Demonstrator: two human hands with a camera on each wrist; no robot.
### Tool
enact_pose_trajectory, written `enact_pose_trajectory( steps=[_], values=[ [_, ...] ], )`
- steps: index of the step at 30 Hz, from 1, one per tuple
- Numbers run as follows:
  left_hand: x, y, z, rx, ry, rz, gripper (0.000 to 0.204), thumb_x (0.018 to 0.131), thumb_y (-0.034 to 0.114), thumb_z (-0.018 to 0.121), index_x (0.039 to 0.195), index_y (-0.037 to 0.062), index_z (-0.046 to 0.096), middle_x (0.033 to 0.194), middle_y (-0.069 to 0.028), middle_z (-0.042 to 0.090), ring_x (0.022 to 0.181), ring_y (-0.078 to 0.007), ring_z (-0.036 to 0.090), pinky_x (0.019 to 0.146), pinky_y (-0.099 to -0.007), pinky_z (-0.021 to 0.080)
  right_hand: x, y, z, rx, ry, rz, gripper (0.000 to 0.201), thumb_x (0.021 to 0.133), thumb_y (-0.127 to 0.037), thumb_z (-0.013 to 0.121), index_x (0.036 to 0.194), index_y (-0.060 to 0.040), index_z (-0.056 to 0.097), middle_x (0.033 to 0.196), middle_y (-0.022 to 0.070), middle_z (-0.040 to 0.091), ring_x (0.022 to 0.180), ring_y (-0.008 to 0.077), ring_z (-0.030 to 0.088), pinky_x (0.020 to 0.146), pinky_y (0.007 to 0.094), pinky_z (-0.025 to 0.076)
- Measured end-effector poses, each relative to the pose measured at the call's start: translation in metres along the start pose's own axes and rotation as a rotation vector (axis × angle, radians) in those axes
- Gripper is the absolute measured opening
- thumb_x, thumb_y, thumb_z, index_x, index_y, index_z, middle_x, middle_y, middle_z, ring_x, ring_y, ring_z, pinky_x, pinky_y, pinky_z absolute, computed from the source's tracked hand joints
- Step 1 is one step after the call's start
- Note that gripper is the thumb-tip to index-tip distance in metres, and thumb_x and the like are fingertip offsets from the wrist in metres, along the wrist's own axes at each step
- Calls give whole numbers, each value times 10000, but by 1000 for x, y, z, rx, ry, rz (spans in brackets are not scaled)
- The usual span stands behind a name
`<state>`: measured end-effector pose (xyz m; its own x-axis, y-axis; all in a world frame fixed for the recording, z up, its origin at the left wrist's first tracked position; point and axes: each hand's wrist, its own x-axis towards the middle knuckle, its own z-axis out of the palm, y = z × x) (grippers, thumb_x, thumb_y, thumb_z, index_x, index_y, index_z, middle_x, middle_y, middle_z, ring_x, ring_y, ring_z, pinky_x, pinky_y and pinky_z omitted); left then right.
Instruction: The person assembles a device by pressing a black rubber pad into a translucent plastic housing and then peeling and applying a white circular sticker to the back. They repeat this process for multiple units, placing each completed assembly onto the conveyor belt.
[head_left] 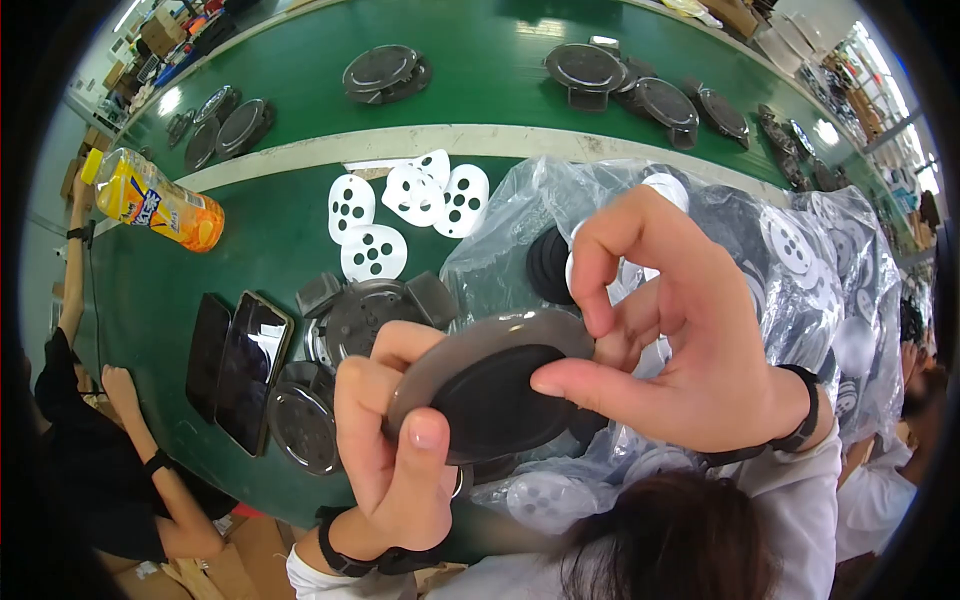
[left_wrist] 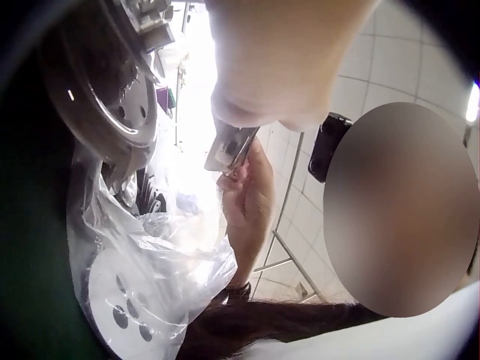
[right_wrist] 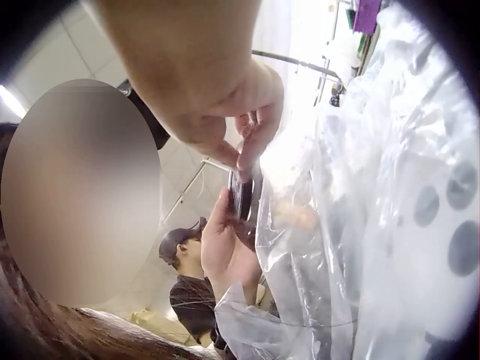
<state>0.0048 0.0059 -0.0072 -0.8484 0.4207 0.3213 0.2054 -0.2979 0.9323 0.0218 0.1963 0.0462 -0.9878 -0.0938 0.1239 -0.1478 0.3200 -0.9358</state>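
Observation:
In the head view a dark oval part with a translucent grey rim is held tilted above the bench, a black oval pad lying on its face. The left hand grips its left end, thumb in front and fingers behind. At the other end the right hand pinches the edge, its thumb on the black pad and its fingers bent. The left wrist view shows the part edge-on below the left hand. Both the right hand and the part appear in the right wrist view.
Two phones, a drink bottle, white hole-punched sheets and grey assemblies lie on the green bench. Clear plastic bags cover its right side. More assemblies lie beyond the pale divider. Another person's arm is at left.

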Motion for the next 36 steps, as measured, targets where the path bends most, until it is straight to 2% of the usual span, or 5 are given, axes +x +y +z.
enact_pose_trajectory(
  steps=[8, 13, 20, 25, 36],
  values=[
    [7, 3, 1, -531, 165, -419, 296, 927, 242, 384, 1080, -11, 402, 1069, -152, 511, 982, -183, 535, 838, -314, 451, 11, 14, -5, 37, -260, 222, 246, 771, -80, 653, 956, 16, 521, 737, -9, 491, 482, -7, 455, 376, 137, 326],
    [10, 8, 0, -535, 109, -573, 283, 797, 68, 612, 977, 39, 396, 1002, -97, 517, 932, -143, 523, 824, -298, 445, 15, 10, -4, 254, -257, 459, 217, 794, -110, 633, 940, 13, 530, 731, 21, 587, 461, -2, 477, 381, 136, 339],
    [14, 6, 6, -586, 219, -518, 502, 740, 27, 666, 1141, 4, 365, 1085, -113, 499, 960, -166, 540, 731, -299, 495, 12, 8, 0, 459, -165, 394, 251, 827, -105, 591, 1014, 20, 481, 738, 54, 613, 455, 27, 493, 390, 146, 376],
    [11, 14, -1, -488, -17, -659, 424, 771, 2, 624, 1139, -52, 421, 947, -146, 577, 711, -178, 606, 461, -252, 484, 8, 4, 4, 497, -156, 346, 267, 834, -84, 574, 1042, 29, 451, 758, 63, 609, 477, 42, 514, 411, 151, 407],
    [4, 12, 1, -293, 13, -483, 449, 742, 9, 645, 1121, -83, 421, 922, -168, 585, 683, -171, 609, 474, -245, 495, 5, 11, 3, 412, -271, 217, 449, 751, -68, 671, 1131, 54, 466, 843, 59, 590, 629, 63, 568, 496, 189, 460]
  ],
)
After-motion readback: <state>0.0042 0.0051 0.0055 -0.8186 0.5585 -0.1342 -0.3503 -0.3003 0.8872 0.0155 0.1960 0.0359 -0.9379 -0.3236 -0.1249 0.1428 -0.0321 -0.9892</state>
